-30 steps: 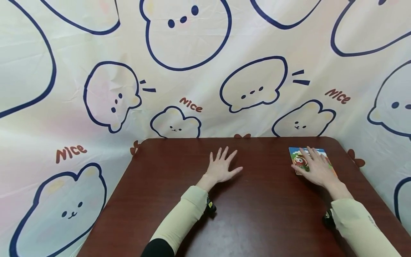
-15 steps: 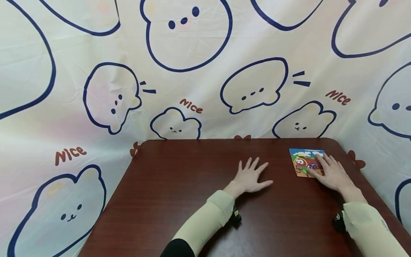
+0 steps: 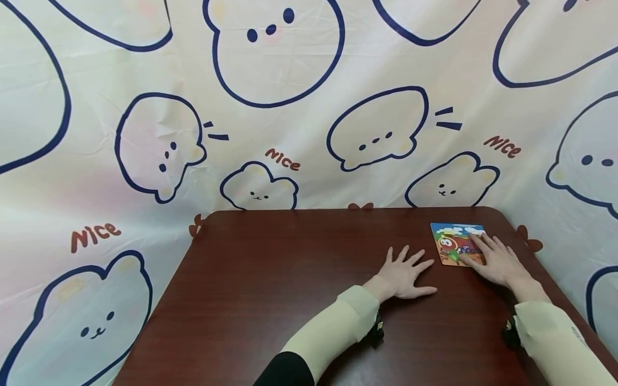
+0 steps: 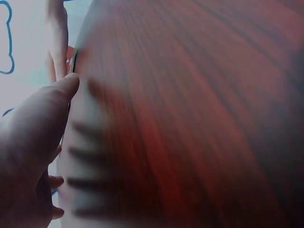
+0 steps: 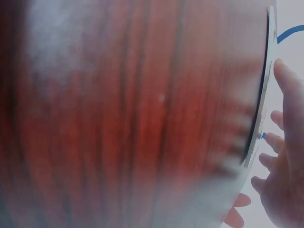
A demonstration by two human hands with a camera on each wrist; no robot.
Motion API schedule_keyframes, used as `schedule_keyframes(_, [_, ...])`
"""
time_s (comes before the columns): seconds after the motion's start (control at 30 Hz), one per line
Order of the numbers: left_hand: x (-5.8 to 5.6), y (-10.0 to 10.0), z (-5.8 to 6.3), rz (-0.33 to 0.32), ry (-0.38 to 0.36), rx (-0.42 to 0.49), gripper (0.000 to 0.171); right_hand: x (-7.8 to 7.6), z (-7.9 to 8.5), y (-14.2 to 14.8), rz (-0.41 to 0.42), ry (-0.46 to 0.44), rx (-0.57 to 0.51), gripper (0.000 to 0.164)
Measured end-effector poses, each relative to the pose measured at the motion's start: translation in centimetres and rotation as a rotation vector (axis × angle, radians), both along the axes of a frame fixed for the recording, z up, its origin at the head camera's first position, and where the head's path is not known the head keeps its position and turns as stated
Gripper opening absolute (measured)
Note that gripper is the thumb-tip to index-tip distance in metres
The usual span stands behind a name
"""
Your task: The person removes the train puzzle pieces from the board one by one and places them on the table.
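A flat square board with a bright cartoon picture point(image 3: 451, 245) lies at the far right of the table, showing a round red character under a blue sky. My right hand point(image 3: 502, 265) reaches over its right side with fingers spread, covering part of the picture. In the right wrist view the thumb and fingers sit just above the board's thin edge point(image 5: 260, 104); whether they touch it I cannot tell. My left hand point(image 3: 402, 276) is palm down left of the board, fingers spread and holding nothing. Its fingers cast shadows on the tabletop in the left wrist view.
The dark brown wooden table point(image 3: 289, 268) has rounded far corners. Behind and beside it hangs a pale cloth point(image 3: 299, 128) printed with blue bear outlines and the word "Nice". Both forearms in light sleeves cross the table's near side.
My left hand has moved right across the table, towards the board. My right hand has drawn back to the right, so more of the picture shows. The board stays about where it was.
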State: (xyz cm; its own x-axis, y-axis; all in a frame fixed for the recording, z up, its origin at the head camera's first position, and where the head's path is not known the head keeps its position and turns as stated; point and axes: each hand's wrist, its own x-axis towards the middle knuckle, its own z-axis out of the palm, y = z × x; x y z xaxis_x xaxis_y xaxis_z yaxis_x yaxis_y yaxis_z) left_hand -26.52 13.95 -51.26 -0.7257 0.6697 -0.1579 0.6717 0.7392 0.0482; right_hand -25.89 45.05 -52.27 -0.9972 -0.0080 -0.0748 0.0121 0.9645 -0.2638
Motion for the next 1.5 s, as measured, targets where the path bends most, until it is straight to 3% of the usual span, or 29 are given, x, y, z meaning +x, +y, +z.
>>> schedule_keyframes(0.27, [-0.3, 1.4, 0.6, -0.004, 0.016, -0.061, 0.078, -0.2, -0.2, -0.2, 0.020, -0.015, 0.003, 0.100])
schedule_keyframes(0.67, [-0.4, 1.8, 0.0, 0.000, 0.010, -0.090, 0.078, 0.1, -0.7, -0.8, 0.049, -0.015, -0.032, 0.099])
schedule_keyframes(1.07, [0.3, -0.5, -0.8, -0.050, 0.028, -0.049, 0.079, 0.9, -0.1, -3.4, 0.091, 0.028, 0.036, 0.095])
schedule_keyframes(1.5, [0.9, -5.0, 0.3, -0.076, 0.064, -0.109, 0.085, 1.2, 0.1, -7.5, 0.147, 0.093, 0.030, 0.094])
